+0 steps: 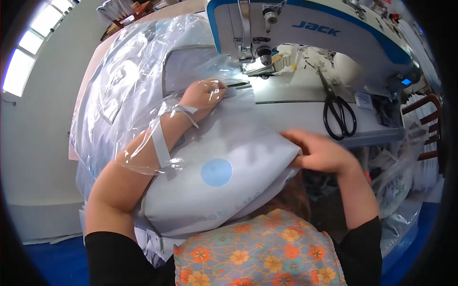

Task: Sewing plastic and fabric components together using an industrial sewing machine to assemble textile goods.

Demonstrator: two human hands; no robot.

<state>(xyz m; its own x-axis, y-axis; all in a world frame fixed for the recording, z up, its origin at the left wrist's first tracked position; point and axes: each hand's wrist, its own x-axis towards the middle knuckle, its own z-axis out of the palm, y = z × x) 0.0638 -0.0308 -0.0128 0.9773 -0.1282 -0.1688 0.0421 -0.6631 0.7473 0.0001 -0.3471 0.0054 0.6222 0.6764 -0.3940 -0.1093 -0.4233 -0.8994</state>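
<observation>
A large piece of white fabric (257, 162) with a pale blue round print lies across my lap and up to the sewing machine (315, 33). My left hand (206, 97) is closed, its curled fingers on the fabric's far edge beside a dark grey strip (237, 86), just left of the needle area. A sheet of clear plastic (131, 152) with a white band drapes over my left forearm. On the right, my right hand (319, 151) grips the fabric's right edge between thumb and fingers; some fingertips are hidden behind the cloth.
Black-handled scissors (339, 117) lie on the machine table (286, 117), right of the fabric. More clear plastic (119, 71) is heaped at the left. Scraps and a white rounded object (347, 69) sit behind the scissors. Plastic bags (400, 186) and a wooden chair (429, 124) stand at the right.
</observation>
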